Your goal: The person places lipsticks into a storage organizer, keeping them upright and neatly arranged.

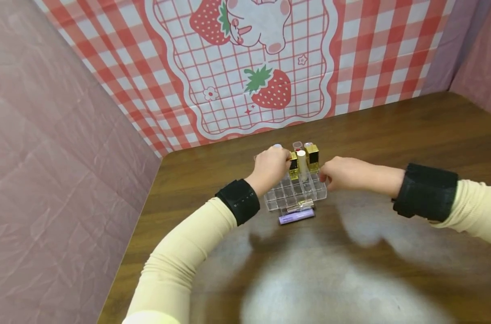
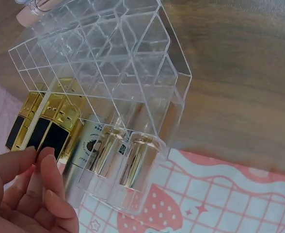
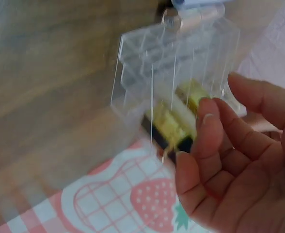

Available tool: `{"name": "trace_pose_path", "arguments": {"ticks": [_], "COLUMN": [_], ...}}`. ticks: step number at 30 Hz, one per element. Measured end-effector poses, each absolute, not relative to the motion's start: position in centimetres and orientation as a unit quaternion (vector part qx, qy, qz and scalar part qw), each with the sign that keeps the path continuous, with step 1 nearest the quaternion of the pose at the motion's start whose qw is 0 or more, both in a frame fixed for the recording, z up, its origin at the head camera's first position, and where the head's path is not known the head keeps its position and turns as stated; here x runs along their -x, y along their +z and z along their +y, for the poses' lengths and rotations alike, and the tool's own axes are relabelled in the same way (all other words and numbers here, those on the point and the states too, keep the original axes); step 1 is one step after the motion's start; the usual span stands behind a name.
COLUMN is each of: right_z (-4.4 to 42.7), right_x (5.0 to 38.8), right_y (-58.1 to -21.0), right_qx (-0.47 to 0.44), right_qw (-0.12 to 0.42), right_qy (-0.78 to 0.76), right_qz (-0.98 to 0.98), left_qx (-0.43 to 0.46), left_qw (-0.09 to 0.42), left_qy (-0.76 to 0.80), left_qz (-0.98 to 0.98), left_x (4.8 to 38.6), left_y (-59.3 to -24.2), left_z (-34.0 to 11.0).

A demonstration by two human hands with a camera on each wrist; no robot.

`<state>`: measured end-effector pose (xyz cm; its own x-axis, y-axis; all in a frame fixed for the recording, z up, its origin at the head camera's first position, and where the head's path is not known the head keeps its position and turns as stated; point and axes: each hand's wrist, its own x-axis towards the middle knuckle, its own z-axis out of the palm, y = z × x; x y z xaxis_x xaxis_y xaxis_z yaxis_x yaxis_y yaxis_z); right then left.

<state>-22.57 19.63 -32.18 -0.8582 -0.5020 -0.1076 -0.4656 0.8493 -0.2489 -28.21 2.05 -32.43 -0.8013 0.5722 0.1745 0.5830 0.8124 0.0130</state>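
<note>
A clear tiered lipstick organizer (image 1: 296, 191) stands on the table. My left hand (image 1: 271, 167) is at its back row, thumb and fingertips pinching the black end of a square gold-and-black lipstick (image 2: 55, 128) that stands in a slot. Beside it are a cream tube (image 1: 302, 163) and a second gold-and-black lipstick (image 1: 312, 157). Clear-cased tubes with gold collars (image 2: 133, 160) stand in the same row. Just off the organizer's right end, my right hand (image 1: 343, 173) has loosely bent fingers, thumb apart, holding nothing.
A lilac tube (image 1: 296, 217) and a rose-gold tube (image 1: 300, 206) lie on the wooden table (image 1: 213, 279) along the organizer's front edge. Behind the table hangs a red-checked strawberry cloth (image 1: 180, 99). Pink fabric (image 1: 59, 157) covers the left side.
</note>
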Motion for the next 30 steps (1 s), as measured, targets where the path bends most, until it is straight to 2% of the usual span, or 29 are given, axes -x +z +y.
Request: {"name": "trace_pose_path", "arguments": {"ticks": [4, 14, 30], "right_z": [18.0, 16.3, 15.2], "right_x": [22.0, 21.4, 21.9], "right_y": [-34.0, -36.6, -38.1], "right_qx": [0.286, 0.338, 0.319], "right_qw": [0.062, -0.003, -0.022], "right_qy": [-0.085, -0.039, -0.014], "right_qz": [0.952, 0.940, 0.947], "left_qx": [0.297, 0.289, 0.243], "left_qw": [0.049, 0.043, 0.034], "left_qy": [-0.062, -0.111, -0.115], "left_qz": [-0.951, -0.950, -0.963], "left_x": [28.1, 27.7, 27.9], "left_y": [-32.4, -32.1, -33.0], "left_z": [0.9, -2.3, -5.3]}}
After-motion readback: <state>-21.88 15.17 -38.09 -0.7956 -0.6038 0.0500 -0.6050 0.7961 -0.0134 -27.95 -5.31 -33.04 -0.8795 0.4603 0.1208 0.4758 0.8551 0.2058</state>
